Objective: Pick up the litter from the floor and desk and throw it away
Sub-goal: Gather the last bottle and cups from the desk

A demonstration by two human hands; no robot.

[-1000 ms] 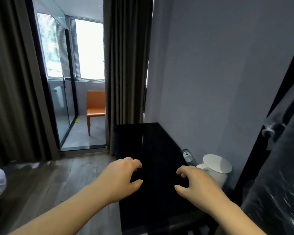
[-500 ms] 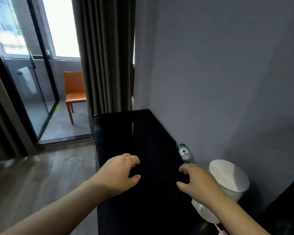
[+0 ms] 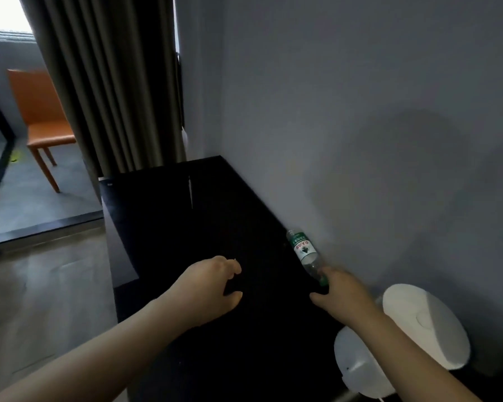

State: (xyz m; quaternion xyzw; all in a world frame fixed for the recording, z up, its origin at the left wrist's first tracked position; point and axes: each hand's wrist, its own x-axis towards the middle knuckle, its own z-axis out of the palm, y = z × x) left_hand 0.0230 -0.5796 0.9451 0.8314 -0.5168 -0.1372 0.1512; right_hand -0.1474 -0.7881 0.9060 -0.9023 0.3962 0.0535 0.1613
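Note:
A clear plastic bottle (image 3: 302,252) with a white and green label lies on its side on the black desk (image 3: 204,216), close against the grey wall. My right hand (image 3: 341,294) reaches to its green cap end, fingertips touching the cap; the fingers are not closed around it. My left hand (image 3: 209,285) hovers over the middle of the desk, fingers loosely curled and apart, holding nothing.
A white electric kettle (image 3: 418,323) stands on the desk at the right, just behind my right forearm. Dark curtains (image 3: 111,88) hang behind the desk's far end. An orange chair (image 3: 41,111) stands beyond a doorway at the left. Wooden floor (image 3: 41,291) lies left of the desk.
The view has moved closer to the desk and tilted down. My right hand has advanced toward the bottle and now touches its cap end. The left hand stays over the desk.

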